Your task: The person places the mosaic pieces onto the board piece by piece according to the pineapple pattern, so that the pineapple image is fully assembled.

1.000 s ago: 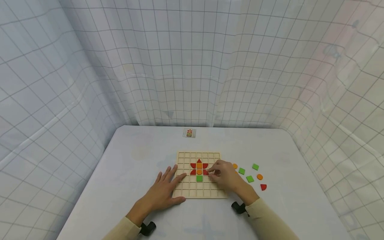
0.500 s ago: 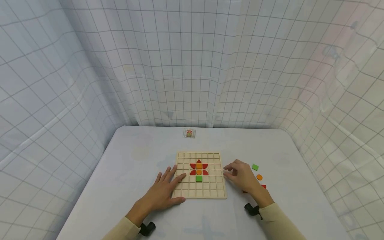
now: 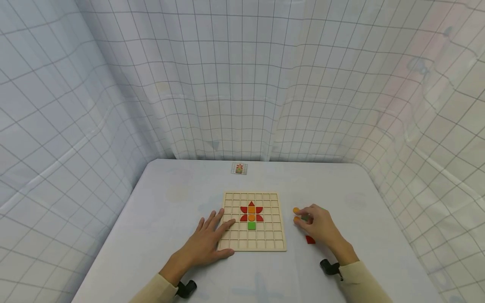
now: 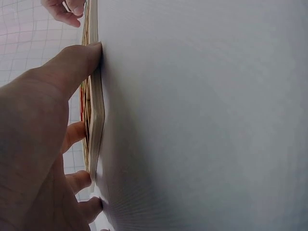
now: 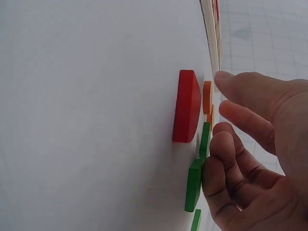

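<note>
A wooden grid board lies on the white table and carries a small flower of red pieces with an orange centre and a green square below. My left hand rests flat on the board's left part, its thumb against the board's edge. To the right of the board, my right hand hovers over loose pieces with its fingers loosely curled. One finger touches a green square, and the thumb stays apart. A red piece and an orange disc lie close by.
A small picture card lies at the table's far edge. Gridded white curtains enclose the table on three sides. A loose red piece lies just beside my right wrist. Other loose pieces are hidden under my right hand.
My right hand has left the board and moved right, down over the loose pieces. The red flower now shows uncovered. My left hand has not moved.
</note>
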The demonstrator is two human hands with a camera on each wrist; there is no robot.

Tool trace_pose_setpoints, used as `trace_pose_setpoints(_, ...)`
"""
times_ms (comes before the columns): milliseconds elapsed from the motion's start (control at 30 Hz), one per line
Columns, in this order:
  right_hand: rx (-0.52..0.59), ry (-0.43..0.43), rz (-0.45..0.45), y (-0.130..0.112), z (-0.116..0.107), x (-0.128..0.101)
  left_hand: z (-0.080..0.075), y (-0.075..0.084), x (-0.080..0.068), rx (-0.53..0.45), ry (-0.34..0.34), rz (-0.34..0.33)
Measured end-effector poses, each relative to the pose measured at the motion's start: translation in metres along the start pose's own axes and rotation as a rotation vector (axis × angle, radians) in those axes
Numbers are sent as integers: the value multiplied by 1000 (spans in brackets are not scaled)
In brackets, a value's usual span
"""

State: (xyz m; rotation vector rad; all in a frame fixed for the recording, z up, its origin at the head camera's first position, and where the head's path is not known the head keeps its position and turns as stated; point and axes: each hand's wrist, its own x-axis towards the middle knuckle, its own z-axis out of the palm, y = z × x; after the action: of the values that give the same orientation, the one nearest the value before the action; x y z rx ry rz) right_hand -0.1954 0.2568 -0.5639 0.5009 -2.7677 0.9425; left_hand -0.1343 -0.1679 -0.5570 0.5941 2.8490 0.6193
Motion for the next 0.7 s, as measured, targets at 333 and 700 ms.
trace_pose_setpoints(333,10,-66,83,-3,-6,-1,0,0,0,11,-2,-1)
trace_pose_setpoints(700,2,-75,89,4,-7,-2,0,0,-1,31,4,3)
